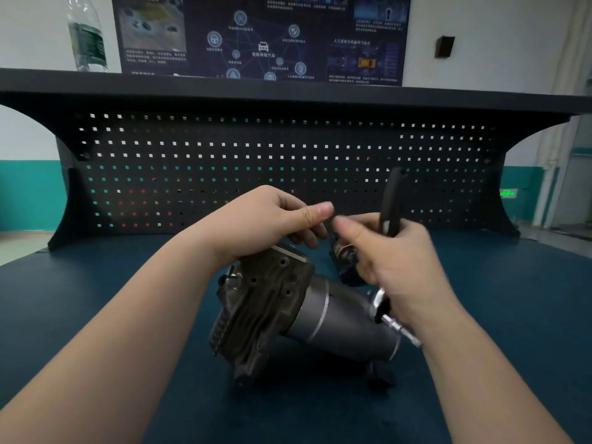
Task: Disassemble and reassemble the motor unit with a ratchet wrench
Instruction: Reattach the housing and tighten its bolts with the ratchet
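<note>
Motor unit point(288, 315) is lying on its side on the blue bench top point(96, 299), directly beneath both hands. Left hand point(269, 219) is hovering over the housing end, fingers curled, thumb extended, holding nothing visible. Right hand point(394, 254) is gripping the ratchet wrench point(391, 203), handle pointing up, socket end protruding below the palm

Your left hand point(272, 219): fingers curled, thumb extended | Your right hand point(389, 254): closed around a handle, blurred | forearms converge mid-frame
</note>
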Tool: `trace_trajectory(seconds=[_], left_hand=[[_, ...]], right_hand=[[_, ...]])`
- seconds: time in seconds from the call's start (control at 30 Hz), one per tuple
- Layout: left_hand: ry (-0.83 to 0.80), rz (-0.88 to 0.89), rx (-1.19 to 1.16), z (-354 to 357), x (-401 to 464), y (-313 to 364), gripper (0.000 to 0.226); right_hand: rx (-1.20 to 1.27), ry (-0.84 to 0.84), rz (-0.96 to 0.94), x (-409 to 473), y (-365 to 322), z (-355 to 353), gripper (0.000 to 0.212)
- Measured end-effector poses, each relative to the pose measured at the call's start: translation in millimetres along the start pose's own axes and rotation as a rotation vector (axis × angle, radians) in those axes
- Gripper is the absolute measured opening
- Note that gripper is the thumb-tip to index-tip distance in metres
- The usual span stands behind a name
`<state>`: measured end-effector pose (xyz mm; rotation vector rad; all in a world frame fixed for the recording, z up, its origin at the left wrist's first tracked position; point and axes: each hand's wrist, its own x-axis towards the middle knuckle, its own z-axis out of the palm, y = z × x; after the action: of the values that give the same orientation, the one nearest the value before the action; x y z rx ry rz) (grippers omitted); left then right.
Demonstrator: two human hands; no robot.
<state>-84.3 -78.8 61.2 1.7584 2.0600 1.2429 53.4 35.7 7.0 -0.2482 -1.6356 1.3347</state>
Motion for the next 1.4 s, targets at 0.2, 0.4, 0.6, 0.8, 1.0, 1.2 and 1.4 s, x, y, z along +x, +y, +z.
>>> trace_trajectory(seconds=[0.2,0.4,0.6,0.8,1.0,1.2,1.4], left_hand=[[0.031,-0.130,0.270,2.1,0.4,-3.1,0.046],[-0.147,-0.070,0.225,-9.5,1.3,-8.7,0.034],[-0.314,0.041,0.072,-27.9,-4.9,-26.1,0.042],[-0.198,0.053,0.103,-19.2,-7.0,-30.6,0.045],[-0.118,0.016,0.072,-14.7,-14.1,-26.9,0.042],[0.009,-0.066,0.027,-7.0,-32.5,-17.7,0.033],[0.276,-0.204,0.165,5.6,-63.3,3.7,0.025]], right_hand=[[-0.387,0.358,0.432,25.1,29.6,-94.3,0.015],[-0.829,0.253,0.606,23.9,76.4,-90.5,0.025],[-0.959,0.261,0.717,32.2,90.0,-89.2,0.043],[-0.945,0.309,0.809,39.4,100.3,-89.6,0.044],[-0.882,0.345,0.814,39.9,102.8,-93.9,0.023],[-0.398,0.625,0.693,46.4,90.2,-111.7,0.019],[0.555,0.632,0.515,40.8,50.1,-102.4,0.032]])
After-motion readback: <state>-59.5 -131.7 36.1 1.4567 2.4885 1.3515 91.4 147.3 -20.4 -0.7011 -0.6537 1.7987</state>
